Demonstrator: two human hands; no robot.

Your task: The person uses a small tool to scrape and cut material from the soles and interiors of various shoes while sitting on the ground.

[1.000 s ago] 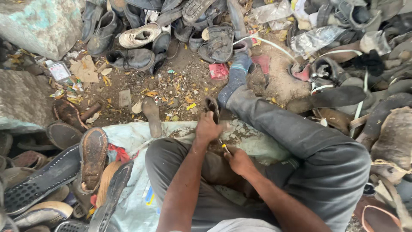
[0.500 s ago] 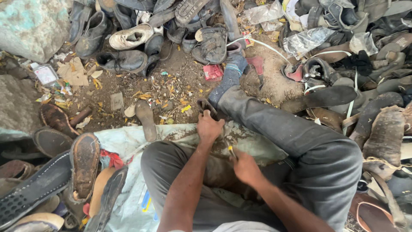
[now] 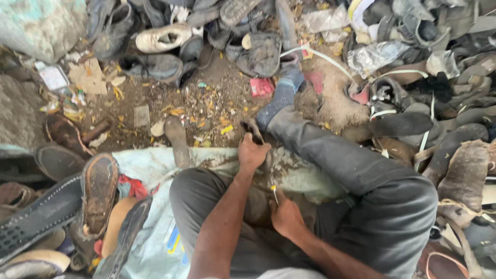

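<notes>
While the person sits on a pale sheet (image 3: 155, 165) spread over the dirt floor (image 3: 217, 98), the left hand (image 3: 252, 152) reaches forward with the arm nearly straight, wrist high, knuckles turned up toward the camera. Its grip is closed around the dark, worn shoe piece (image 3: 253, 129), which stands between the thighs, just beside the outstretched right leg in grey trousers (image 3: 361, 170). The upper end of the shoe piece pokes out above the fingers; the rest is hidden under the palm.

The right hand (image 3: 285, 214) sits lower and nearer the body, forearm bent in from the lower right, wrist cocked inward. Its grip is shut on a thin tool with a yellow tip (image 3: 273, 189), which points up toward the left hand; whether the point touches the shoe piece cannot be told.

The right foot in a blue sock (image 3: 283, 95) rests on the floor beyond the hands, close to a red scrap (image 3: 262, 87). At left lie a brown upturned sole (image 3: 99, 191) and a black patterned sole (image 3: 39, 217), partly on the sheet. A white shoe (image 3: 164, 37) and a dark leather shoe (image 3: 152, 67) lie in the heap at the top, and more dark soles and straps pile up along the right edge.
</notes>
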